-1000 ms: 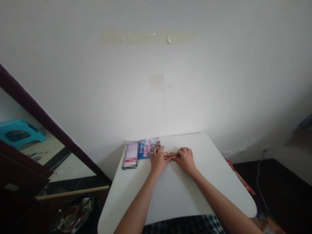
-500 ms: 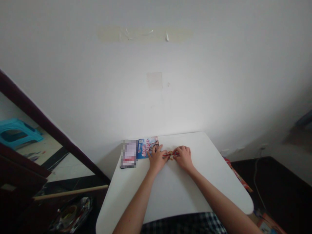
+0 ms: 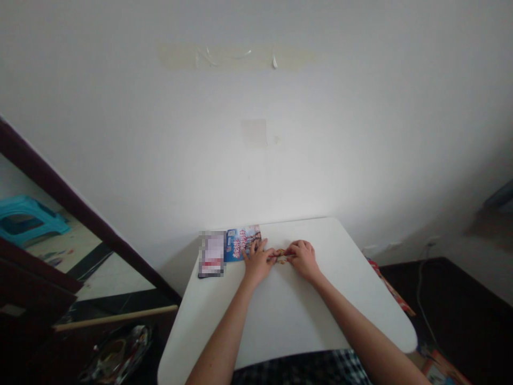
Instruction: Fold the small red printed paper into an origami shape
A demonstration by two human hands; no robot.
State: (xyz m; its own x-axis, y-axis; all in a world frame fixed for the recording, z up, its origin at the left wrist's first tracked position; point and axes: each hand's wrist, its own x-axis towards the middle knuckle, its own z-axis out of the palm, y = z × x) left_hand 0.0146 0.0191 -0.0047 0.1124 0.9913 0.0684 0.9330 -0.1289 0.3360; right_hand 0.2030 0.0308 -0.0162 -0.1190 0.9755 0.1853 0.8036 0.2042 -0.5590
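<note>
Between my hands is a small red and gold-yellow strip [image 3: 281,256], low over the tabletop; it looks like cord or a twisted wrapper, but its exact kind is too small to tell. My left hand [image 3: 257,263] pinches its left end with thumb and forefinger, while the other fingers spread over the edge of a blue printed leaflet [image 3: 234,247]. From the other side, my right hand [image 3: 303,261] has its fingers closed on the strip's right end, which they hide. Left of the leaflet lies a blurred-out rectangular item [image 3: 213,252] with a dark edge.
The white table [image 3: 288,315] with rounded corners stands against a white wall [image 3: 320,133]. At the lower left are a dark bag or bin [image 3: 118,353] and a wooden stick [image 3: 116,316]. A blue plastic stool [image 3: 32,216] shows farther left. A cable [image 3: 420,289] hangs at the right.
Both hands stay in nearly the same place. The strip between the fingertips has shifted slightly, and less red shows beside my right fingers.
</note>
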